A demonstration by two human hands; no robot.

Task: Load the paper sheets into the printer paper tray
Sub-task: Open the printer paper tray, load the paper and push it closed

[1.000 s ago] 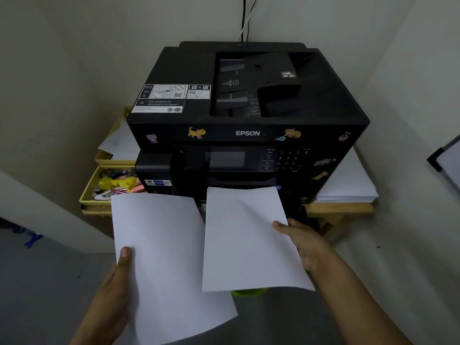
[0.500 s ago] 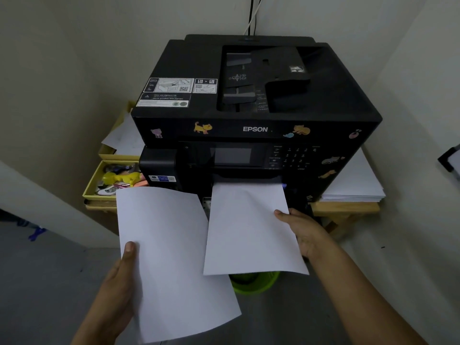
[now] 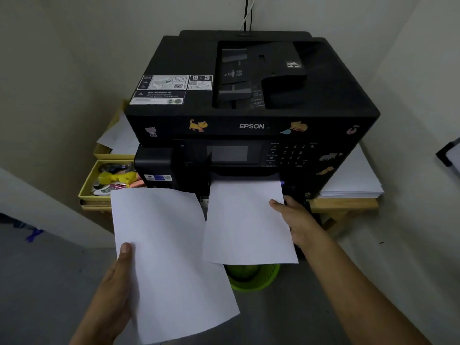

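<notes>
Left hand nearest the camera, thumb pressed on top of a loose white sheet, fingers hidden beneath it, pinching its left edge. Right hand a little farther on, thumb on the right edge of a second sheet, gripping it the same way. Far edge of that second sheet tucked under the front slot of the black Epson printer, near end overlapping the first sheet's corner. Green basket on the floor below both pages. Printer on a wooden table, cartoon stickers along its front. Paper stack at its right, yellow trays of clutter at its left. Cables up the wall behind.
</notes>
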